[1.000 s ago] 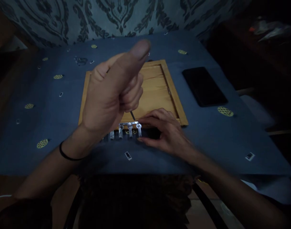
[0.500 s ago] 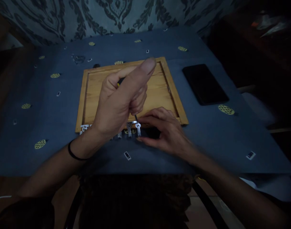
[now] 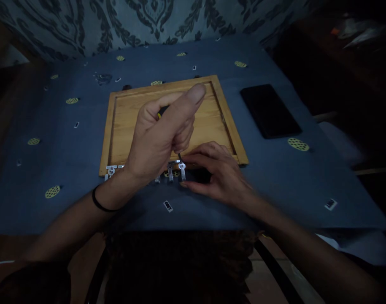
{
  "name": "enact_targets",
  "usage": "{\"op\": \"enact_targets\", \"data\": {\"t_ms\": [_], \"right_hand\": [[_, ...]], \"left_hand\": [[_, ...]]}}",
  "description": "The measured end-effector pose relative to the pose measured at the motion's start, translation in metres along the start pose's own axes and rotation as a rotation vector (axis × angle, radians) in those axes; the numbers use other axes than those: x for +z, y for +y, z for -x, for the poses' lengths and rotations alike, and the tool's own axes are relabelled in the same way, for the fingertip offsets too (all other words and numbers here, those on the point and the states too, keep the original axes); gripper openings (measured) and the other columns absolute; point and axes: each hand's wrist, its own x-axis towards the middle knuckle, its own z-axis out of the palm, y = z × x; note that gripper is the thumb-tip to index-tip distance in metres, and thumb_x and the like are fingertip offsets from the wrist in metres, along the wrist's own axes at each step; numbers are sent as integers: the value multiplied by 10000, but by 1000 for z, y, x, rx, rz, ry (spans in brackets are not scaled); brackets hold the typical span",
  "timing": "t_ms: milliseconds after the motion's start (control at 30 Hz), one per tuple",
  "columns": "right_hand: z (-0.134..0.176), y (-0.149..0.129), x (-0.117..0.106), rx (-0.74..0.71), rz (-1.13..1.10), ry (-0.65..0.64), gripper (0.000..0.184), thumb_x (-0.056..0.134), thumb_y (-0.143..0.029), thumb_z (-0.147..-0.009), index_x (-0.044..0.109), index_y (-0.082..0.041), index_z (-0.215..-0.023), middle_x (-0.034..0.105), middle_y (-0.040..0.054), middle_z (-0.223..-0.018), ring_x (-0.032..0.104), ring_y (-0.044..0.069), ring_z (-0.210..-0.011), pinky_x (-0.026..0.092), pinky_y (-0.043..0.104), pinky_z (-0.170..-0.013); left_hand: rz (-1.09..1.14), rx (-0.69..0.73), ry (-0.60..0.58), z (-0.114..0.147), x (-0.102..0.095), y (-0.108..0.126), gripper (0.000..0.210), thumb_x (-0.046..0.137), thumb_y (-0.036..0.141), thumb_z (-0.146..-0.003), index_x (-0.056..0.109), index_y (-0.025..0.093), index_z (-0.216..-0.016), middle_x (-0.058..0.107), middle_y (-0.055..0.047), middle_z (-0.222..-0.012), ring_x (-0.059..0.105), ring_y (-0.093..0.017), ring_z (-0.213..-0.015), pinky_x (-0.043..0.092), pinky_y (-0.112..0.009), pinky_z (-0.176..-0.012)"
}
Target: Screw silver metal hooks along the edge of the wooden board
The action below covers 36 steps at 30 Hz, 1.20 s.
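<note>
Left hand (image 3: 163, 131) clenched a screwdriver (image 3: 163, 112) over a metal bracket (image 3: 182, 169) at lower centre, the right hand (image 3: 220, 174) beside it, fingers parted, grip unclear, in what seemed a screw-turning step calling for steady pressure.

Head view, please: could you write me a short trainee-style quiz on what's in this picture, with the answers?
1. Multiple choice: which hand grips the screwdriver?
a) left
b) right
c) both

2. Fill the gap (near or far, as the person sees it): the metal brackets are lined up along the framed wooden panel's ____ edge.

3. True or false: the black phone lies beside the panel, on the blue tablecloth.

Key:
1. a: the left hand grips it, while the right hand is at the rightmost bracket.
2. near
3. True; it lies to the panel's right.
</note>
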Motion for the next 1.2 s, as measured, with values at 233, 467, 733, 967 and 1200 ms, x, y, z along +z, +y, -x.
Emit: {"op": "enact_targets", "data": {"t_ms": [233, 467, 733, 967, 1200], "right_hand": [[-1, 1, -1, -6, 4, -9, 466, 750, -505, -845, 694, -198, -1191, 716, 90, -1095, 636, 273, -1028, 482, 431, -894], [0, 2, 1, -24, 20, 11, 431, 736, -515, -853, 694, -208, -1153, 715, 98, -1130, 645, 296, -1061, 505, 461, -898], [1, 1, 2, -22, 32, 26, 419, 723, -508, -861, 698, -209, -1153, 711, 98, -1087, 648, 305, -1042, 510, 472, -883], [0, 0, 0, 27, 23, -3, 420, 749, -515, -833, 704, -243, -1150, 716, 91, -1115, 641, 314, -1073, 495, 486, -921], [-1, 1, 0, 0, 19, -12, 426, 716, -545, -858, 702, -218, -1131, 723, 101, -1108, 647, 303, -1049, 495, 475, -903]], "left_hand": [[-36, 30, -45, -2, -2, -2, 581, 728, 299, -902, 336, 190, -486, 244, 85, -457, 202, -27, -390, 209, -226, -416], [-193, 36, -157, -8, 2, -2, 570, 583, 415, -988, 396, 217, -488, 290, 45, -466, 265, -78, -414, 252, -269, -444], [-324, 48, -350, -4, -9, 6, 490, 467, 492, -1036, 554, 195, -657, 464, 2, -637, 463, -127, -576, 435, -292, -610], [-251, 75, -544, -15, -17, 14, 261, 437, 306, -1066, 659, 184, -1004, 559, 16, -657, 513, -128, -540, 464, -295, -597], [-190, 102, -215, -7, -7, 4, 256, 459, 271, -1036, 691, 227, -937, 462, 30, -601, 372, -114, -482, 367, -256, -496]]}}
